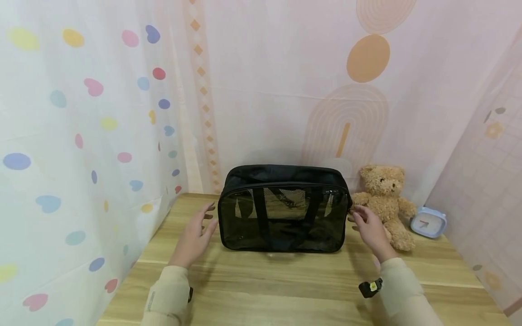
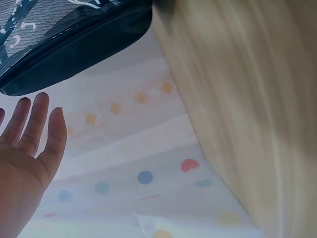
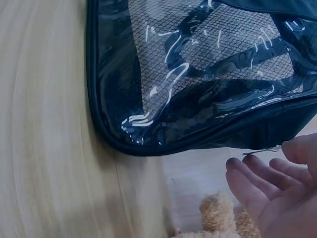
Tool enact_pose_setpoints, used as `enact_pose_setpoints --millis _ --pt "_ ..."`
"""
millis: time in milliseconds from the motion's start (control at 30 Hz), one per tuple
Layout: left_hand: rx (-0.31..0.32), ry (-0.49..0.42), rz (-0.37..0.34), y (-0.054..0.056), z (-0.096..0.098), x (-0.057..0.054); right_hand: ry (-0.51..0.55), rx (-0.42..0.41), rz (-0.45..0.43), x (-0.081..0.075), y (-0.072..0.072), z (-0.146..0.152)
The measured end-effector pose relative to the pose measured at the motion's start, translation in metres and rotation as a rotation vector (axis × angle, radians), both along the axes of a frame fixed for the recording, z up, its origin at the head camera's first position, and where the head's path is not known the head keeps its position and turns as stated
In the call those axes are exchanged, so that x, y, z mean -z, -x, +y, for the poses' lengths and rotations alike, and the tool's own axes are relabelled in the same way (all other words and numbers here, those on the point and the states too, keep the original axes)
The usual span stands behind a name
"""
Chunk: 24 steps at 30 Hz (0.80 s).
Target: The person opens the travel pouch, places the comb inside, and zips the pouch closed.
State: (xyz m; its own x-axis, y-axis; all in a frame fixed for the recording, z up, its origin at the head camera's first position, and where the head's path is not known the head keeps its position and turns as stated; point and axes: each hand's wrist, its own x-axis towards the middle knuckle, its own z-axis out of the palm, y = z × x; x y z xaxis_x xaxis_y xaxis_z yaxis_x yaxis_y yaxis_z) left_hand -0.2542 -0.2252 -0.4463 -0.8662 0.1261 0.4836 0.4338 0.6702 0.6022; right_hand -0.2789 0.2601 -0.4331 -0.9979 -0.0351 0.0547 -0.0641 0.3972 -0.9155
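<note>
A black bag (image 1: 285,176) with a see-through front panel stands upright on the table, its dark straps and mesh showing through. To its left is my left hand (image 1: 195,240), fingers spread and slightly bent, holding nothing; in the left wrist view those fingertips (image 2: 42,96) come close below the bag's dark side (image 2: 84,59). My right hand (image 1: 370,230) is at the bag's right side. The right wrist view shows its thumb and loosely bent fingers right beside a small metal zipper pull (image 3: 262,150) on the bag's edge.
A light brown teddy bear (image 1: 383,199) sits just behind my right hand. Right of the bear is a light blue clock (image 1: 428,222). The wooden table (image 1: 269,290) extends in front of the bag, and patterned curtains (image 1: 261,90) hang behind and at both sides.
</note>
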Motion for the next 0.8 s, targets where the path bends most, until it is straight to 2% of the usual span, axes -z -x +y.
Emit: enact_pose_setpoints --millis 167,400,600,800 --pt "0.025 -0.042 0.018 0.002 0.004 -0.009 0.163 -0.015 -0.077 0.002 0.005 -0.001" --pt "0.062 -0.071 0.071 0.006 0.012 -0.022 0.282 0.013 -0.140 0.003 0.009 -0.002" --pt "0.078 -0.074 0.118 0.011 0.018 -0.027 0.401 0.012 -0.211 0.005 0.009 0.002" --pt "0.079 -0.071 0.197 0.016 0.022 -0.028 0.470 0.012 -0.222 0.002 0.008 0.002"
